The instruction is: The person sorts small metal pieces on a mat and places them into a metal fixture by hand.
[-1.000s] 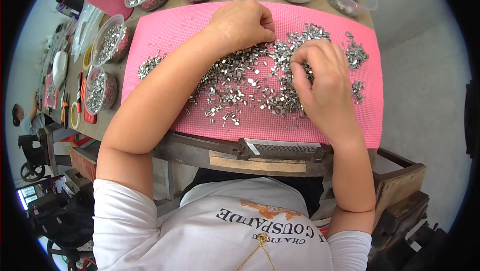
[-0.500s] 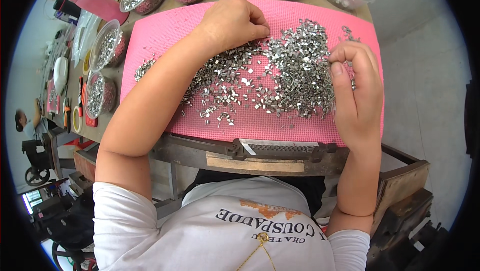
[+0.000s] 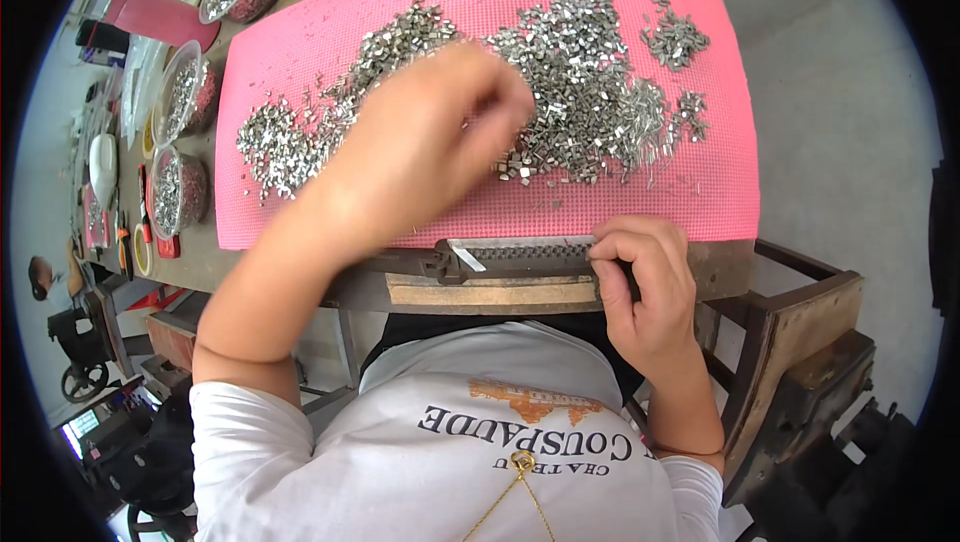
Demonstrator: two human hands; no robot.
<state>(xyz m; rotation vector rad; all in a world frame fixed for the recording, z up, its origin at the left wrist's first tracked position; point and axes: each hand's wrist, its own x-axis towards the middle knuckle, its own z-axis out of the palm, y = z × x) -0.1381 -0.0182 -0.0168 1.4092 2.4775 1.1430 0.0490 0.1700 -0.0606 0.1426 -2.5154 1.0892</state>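
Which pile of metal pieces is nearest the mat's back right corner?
The small back pile, lying apart to the right of the big heap; the small front pile on that side lies closer to the person.

Pink grid-patterned mat [image 3: 300,52], silvery metal pieces [image 3: 575,52], white shirt [image 3: 400,482] with black-and-orange print [image 3: 535,400].

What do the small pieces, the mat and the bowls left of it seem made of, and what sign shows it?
Small pieces: probably metal, shiny silver to dull grey; flat faces catch bright glints.
Mat: likely foam or rubbery plastic, matte pink with a fine grid texture.
Bowls: probably clear plastic, smooth; contents show through the walls, though glass isn't ruled out.
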